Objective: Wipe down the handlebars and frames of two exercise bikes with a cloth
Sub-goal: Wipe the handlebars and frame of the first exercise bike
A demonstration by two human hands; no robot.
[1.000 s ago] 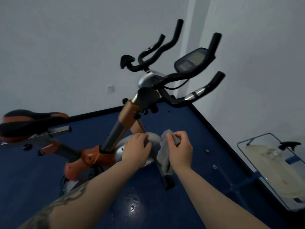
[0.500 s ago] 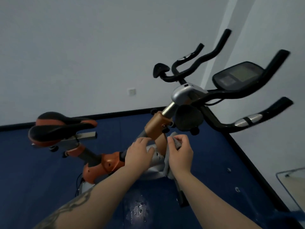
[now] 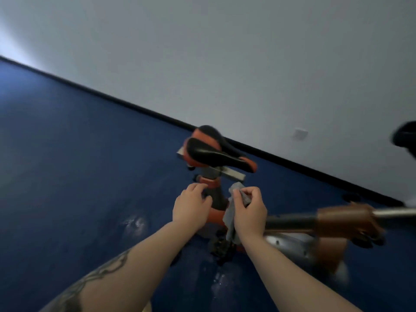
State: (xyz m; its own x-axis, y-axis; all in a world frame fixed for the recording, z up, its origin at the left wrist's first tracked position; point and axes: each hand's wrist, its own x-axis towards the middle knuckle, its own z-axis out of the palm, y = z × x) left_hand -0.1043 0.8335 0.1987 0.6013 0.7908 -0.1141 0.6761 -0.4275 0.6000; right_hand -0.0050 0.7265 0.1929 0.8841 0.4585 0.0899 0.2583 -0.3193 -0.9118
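An orange and black exercise bike stands on the blue floor, blurred by motion. Its black saddle (image 3: pixel 216 155) is just above my hands, and its orange frame tube (image 3: pixel 344 219) runs off to the right. My right hand (image 3: pixel 248 213) grips a grey cloth (image 3: pixel 229 216), which hangs down in front of the frame below the seat post (image 3: pixel 215 192). My left hand (image 3: pixel 191 208) hovers beside it with fingers loosely curled and holds nothing. Only a black tip of the handlebars (image 3: pixel 405 137) shows at the right edge.
A silver flywheel cover (image 3: pixel 292 244) and a black pedal (image 3: pixel 221 247) sit low under my right forearm. A white wall with a black skirting (image 3: pixel 135 104) runs behind the bike, with a socket (image 3: pixel 301 133) on it. Blue floor (image 3: pixel 67 176) spreads to the left.
The view has swung left from the handlebars to the saddle. Both hands have kept close together, the right still gripping the cloth, and now sit by the seat post.
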